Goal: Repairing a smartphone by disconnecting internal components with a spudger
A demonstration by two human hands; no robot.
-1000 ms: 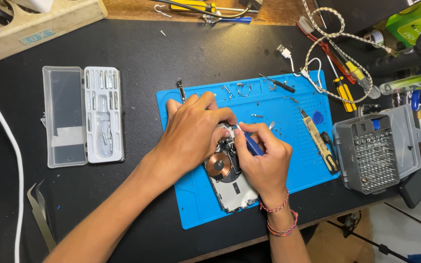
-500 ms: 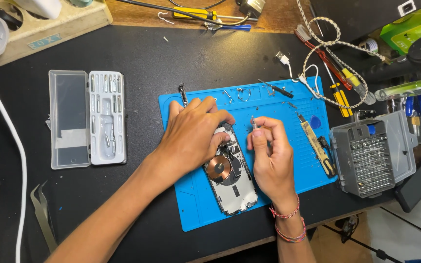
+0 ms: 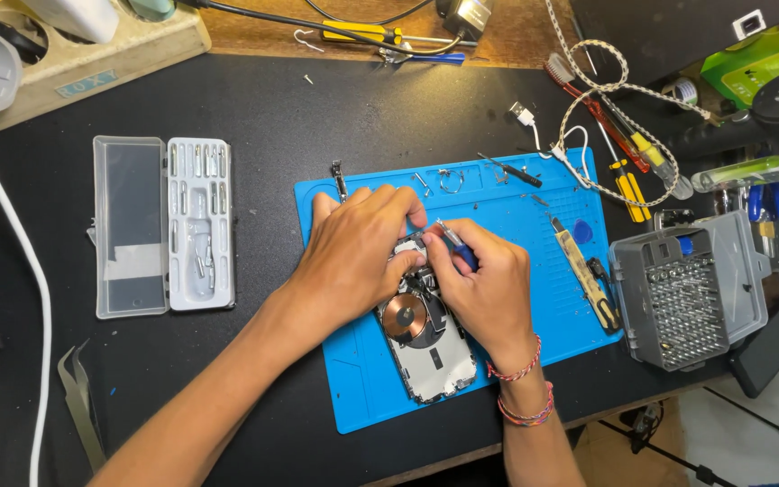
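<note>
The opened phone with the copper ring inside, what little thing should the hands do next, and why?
Probably keep the left hand pressing the opened silver phone shell flat on the blue rubber mat while the right hand turns the small blue-handled screwdriver. Its tip seems to sit at the phone's top end, and tiny screws slip easily.

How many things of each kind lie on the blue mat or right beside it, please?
Opened phone: 1
Small screwdriver, in the right hand: 1
Yellow-handled tool: 1
Grey bit case: 1
Clear tool case: 1
Left hand rests on the phone.
Total: 5
</note>
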